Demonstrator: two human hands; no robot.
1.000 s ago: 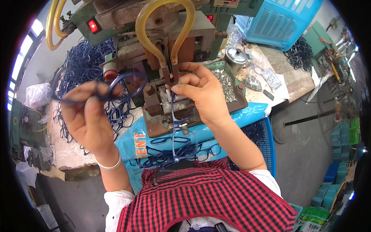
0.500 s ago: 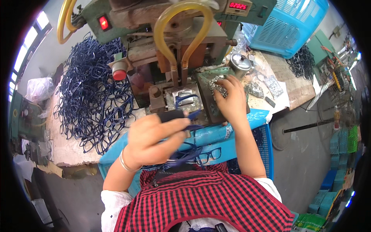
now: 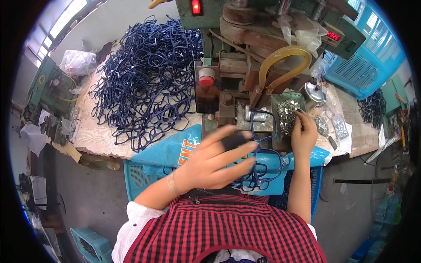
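Gripping a dark-blue two-rimmed eyeglass frame (image 3: 269,149) in the blurred left hand (image 3: 215,162), with the curled right hand (image 3: 305,133) at small silvery metal pieces (image 3: 287,115), unclear whether pinching any.

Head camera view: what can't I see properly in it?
In the head view:
- Left hand: blurred, so how it grips the blue glasses frame is unclear.
- Right hand: its fingers hide anything pinched between them.
- Metal pieces: too small to tell apart.
- Machine: cut off by the upper edge.
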